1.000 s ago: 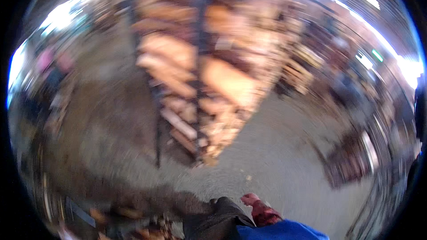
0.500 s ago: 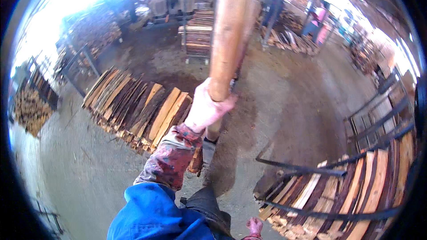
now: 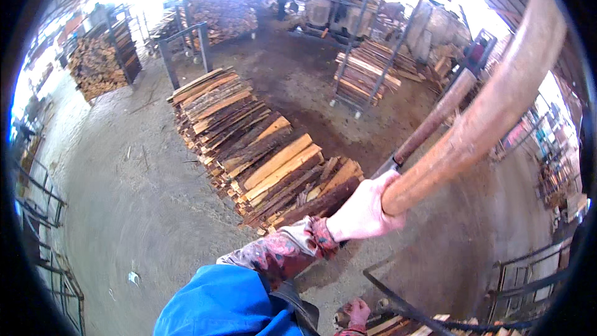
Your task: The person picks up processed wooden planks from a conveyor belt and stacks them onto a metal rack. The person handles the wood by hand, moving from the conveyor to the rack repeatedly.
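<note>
Judged stiff, heavy and best held mid-length, the wooden shaft (image 3: 482, 122) was clasped low by the left hand (image 3: 365, 213); the right hand's (image 3: 357, 312) grip was unclear.

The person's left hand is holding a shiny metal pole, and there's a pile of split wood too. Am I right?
Not quite: the pole isn't metal. The head view shows the left hand holding a brown wooden pole, and there's a pile of split wood too.

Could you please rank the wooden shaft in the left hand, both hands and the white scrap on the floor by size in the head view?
1. Wooden shaft (enlarged by nearness to the camera)
2. Left hand
3. Right hand
4. White scrap
</note>
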A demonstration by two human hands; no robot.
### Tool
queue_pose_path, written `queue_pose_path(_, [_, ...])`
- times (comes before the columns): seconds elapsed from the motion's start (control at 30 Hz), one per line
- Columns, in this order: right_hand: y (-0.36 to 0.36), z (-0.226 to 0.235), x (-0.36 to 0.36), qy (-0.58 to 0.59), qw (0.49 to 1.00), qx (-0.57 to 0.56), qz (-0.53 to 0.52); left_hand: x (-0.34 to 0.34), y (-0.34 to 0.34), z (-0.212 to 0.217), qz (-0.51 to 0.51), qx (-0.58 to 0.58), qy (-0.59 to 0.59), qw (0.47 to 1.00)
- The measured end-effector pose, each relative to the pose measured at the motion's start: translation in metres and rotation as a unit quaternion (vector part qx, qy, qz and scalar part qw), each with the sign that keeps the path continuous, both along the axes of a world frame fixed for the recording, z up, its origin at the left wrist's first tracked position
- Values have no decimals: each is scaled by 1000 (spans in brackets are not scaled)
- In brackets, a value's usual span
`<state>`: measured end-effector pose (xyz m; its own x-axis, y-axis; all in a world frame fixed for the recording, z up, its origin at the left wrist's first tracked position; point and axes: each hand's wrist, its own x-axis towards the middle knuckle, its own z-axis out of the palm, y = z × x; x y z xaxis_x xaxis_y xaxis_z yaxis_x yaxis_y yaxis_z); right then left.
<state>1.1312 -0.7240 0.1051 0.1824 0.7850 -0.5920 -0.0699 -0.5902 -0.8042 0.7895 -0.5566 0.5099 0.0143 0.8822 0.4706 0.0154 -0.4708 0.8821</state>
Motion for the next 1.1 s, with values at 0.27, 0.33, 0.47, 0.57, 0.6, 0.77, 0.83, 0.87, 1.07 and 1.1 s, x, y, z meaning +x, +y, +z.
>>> queue_pose_path(0.27, [179,17,-16,-14,975,149,166,-2,-13,3,39,21,-5,999])
queue_pose_path(0.33, [232,100,-63,-126,932,229,252,-4,-12,-6,57,-4,-10,998])
queue_pose_path(0.47, [380,146,-58,-223,842,432,234,7,-11,1,52,-24,-4,998])
queue_pose_path(0.57, [414,242,-109,-120,848,485,180,11,-20,4,121,-20,-19,992])
queue_pose_path(0.6, [425,265,-118,-42,860,476,176,15,-22,5,133,-33,-25,990])
queue_pose_path(0.77, [484,306,-156,-8,838,506,204,39,-27,-8,353,0,0,935])
queue_pose_path(0.83, [495,310,-166,66,848,472,232,51,-28,-8,434,10,3,901])
queue_pose_path(0.87, [495,309,-170,114,841,470,244,56,-25,-10,467,22,-7,884])
queue_pose_path(1.07, [477,329,-184,214,772,460,383,69,-19,-9,573,5,28,819])
queue_pose_path(1.1, [477,332,-184,197,765,461,405,67,-19,-13,567,-2,38,823])
